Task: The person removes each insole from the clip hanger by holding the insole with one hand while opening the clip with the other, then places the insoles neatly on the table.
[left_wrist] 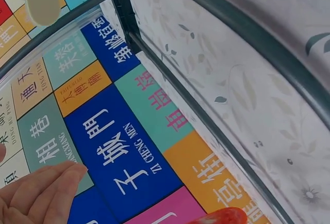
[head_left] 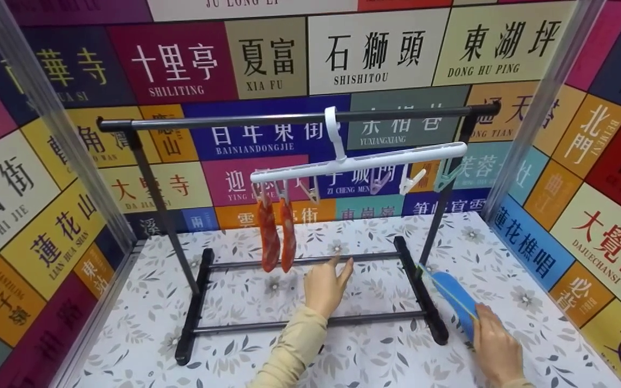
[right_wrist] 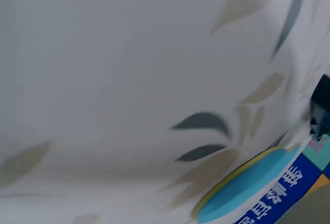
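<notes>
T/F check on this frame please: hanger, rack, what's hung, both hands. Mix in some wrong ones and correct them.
1. The white plastic hanger is hooked over the top bar of the dark metal rack. True.
2. The hanger is level. False: in the head view it tilts, right end higher.
3. Two long, red sausage-like pieces hang at the hanger's left end in that view. True.
4. The right hand is empty. False: it holds a flat blue piece with a yellow edge.
5. The left hand grips the hanger. False: it is apart from it.
</notes>
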`<action>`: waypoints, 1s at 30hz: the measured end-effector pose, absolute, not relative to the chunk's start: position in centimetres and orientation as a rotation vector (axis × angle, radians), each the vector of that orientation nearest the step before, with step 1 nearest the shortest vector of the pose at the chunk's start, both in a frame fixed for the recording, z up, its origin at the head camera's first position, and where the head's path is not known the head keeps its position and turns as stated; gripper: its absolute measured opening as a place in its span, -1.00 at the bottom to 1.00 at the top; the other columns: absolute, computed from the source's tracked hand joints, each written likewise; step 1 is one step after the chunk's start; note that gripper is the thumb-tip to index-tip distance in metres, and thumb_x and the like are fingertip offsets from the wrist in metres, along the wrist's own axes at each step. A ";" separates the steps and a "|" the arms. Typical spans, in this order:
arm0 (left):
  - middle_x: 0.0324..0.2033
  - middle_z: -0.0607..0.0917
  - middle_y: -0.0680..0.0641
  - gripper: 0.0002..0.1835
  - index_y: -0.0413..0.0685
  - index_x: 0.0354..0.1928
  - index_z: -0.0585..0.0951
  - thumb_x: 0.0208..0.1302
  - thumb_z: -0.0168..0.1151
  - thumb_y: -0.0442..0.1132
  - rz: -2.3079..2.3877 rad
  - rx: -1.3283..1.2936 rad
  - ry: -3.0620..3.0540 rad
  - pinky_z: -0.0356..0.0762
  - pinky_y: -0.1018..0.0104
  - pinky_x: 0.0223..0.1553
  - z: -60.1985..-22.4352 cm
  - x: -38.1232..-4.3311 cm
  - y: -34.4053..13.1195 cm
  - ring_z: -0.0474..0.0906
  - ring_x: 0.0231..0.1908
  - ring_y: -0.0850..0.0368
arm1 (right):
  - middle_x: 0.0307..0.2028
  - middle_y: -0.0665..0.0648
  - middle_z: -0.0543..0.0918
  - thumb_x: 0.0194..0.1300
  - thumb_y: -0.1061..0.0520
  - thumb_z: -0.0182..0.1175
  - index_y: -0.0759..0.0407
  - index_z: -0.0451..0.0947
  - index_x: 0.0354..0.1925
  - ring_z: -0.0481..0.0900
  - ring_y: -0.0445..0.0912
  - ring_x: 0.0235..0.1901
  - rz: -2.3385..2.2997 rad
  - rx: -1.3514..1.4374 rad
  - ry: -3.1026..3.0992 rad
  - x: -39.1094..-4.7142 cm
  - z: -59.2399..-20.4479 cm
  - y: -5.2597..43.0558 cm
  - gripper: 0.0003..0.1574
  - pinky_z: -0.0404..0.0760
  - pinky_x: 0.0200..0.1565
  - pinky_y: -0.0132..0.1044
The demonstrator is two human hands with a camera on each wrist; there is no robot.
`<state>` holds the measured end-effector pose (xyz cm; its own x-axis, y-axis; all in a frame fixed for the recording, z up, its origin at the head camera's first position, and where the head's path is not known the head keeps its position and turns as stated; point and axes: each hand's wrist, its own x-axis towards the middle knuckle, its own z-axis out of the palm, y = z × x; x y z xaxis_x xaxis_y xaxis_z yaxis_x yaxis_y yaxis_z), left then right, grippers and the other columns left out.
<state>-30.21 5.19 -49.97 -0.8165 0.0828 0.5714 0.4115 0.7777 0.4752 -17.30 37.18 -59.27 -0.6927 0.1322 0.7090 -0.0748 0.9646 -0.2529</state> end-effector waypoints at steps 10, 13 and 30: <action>-0.44 0.78 -0.24 -0.54 -0.12 -0.09 0.77 0.33 0.20 0.12 -0.845 -0.349 -2.424 0.62 0.06 -0.39 -51.1 -29.3 4.6 0.72 -0.46 -0.18 | 0.07 0.55 0.55 0.36 0.34 0.07 0.50 0.46 0.11 0.53 0.45 0.03 0.317 -0.205 -2.518 -18.1 -58.8 39.5 -0.61 0.53 -0.12 0.32; -0.41 0.78 -0.23 -0.54 -0.11 -0.08 0.76 0.33 0.21 0.13 -0.854 -0.340 -2.441 0.62 0.06 -0.41 -51.6 -29.1 4.3 0.72 -0.46 -0.18 | 0.07 0.57 0.53 0.38 0.34 0.04 0.51 0.46 0.11 0.51 0.47 0.05 0.306 -0.226 -2.561 -18.6 -58.7 40.0 -0.62 0.51 -0.09 0.34; -0.42 0.78 -0.22 -0.59 -0.08 -0.11 0.77 0.31 0.24 0.10 -0.873 -0.300 -2.467 0.61 0.05 -0.41 -52.7 -28.5 2.8 0.73 -0.44 -0.17 | 0.14 0.56 0.49 0.26 0.41 0.08 0.54 0.45 0.14 0.46 0.51 0.09 0.212 -0.214 -2.706 -20.6 -59.3 40.8 -0.53 0.48 -0.02 0.36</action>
